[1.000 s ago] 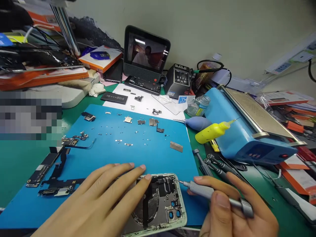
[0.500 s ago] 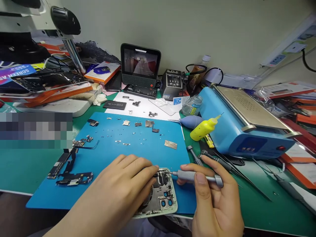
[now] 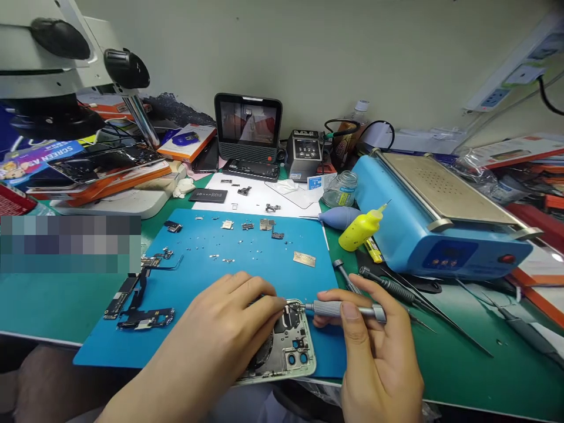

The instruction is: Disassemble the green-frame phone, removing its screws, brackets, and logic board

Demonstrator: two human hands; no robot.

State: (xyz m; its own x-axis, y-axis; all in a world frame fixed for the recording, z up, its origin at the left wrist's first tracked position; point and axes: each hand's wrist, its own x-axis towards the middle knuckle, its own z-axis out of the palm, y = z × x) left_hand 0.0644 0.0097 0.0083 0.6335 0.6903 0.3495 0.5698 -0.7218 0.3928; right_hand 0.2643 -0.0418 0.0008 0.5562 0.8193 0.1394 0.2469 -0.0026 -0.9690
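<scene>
A pale green phone housing (image 3: pixel 288 346) lies at the front edge of the blue mat (image 3: pixel 264 270), its inside facing up with camera holes at the lower right. My left hand (image 3: pixel 233 329) reaches over the housing, fingers closed on its upper edge and covering its left part. In my right hand (image 3: pixel 374 346) is a grey screwdriver (image 3: pixel 337 309), held nearly level, its tip at the housing's upper right corner. Phone circuit boards (image 3: pixel 145 318) lie at the mat's left. Tiny screws and small metal parts (image 3: pixel 227 225) are spread over its upper half.
A blue heating plate machine (image 3: pixel 436 235) stands on the right, with tweezers (image 3: pixel 440 317) before it. A yellow bottle (image 3: pixel 359 231) and a blue air blower (image 3: pixel 337 217) lie near the mat's right corner. A microscope (image 3: pixel 57 64) overhangs the left; a display (image 3: pixel 248 126) stands behind.
The screwdriver and my right hand have shifted slightly left, with the tip still at the housing's corner. The camera view has moved a little, so the background sits lower.
</scene>
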